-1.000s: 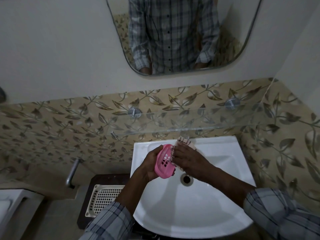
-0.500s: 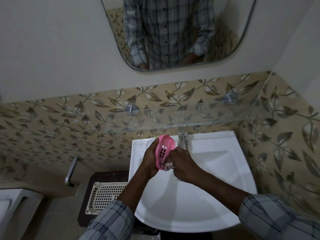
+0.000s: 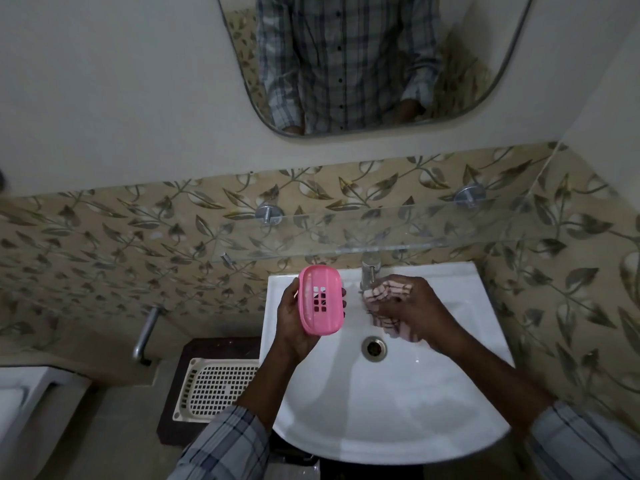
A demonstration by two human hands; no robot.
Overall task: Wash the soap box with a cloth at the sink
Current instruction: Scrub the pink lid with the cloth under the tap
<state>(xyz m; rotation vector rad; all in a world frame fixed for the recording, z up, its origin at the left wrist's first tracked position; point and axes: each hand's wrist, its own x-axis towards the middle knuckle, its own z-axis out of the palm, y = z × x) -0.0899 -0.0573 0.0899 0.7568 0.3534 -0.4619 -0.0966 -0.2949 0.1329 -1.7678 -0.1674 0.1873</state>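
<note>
My left hand (image 3: 290, 318) grips a pink soap box (image 3: 320, 300) with slotted holes, upright over the left back part of the white sink (image 3: 391, 414). My right hand (image 3: 414, 308) holds a bunched checked cloth (image 3: 384, 296) just below the metal tap (image 3: 369, 271). Part of the cloth hangs down toward the drain (image 3: 374, 348). Cloth and soap box are apart.
A glass shelf (image 3: 415, 233) juts out over the tap on two metal mounts. A cream perforated tray (image 3: 214, 388) lies on a dark stand left of the sink. A metal pipe (image 3: 147, 332) sticks out of the tiled wall. A mirror (image 3: 363, 64) hangs above.
My right hand pulled the cloth off the soap box and moved it right, under the tap. My left hand turned the box so its slotted face shows.
</note>
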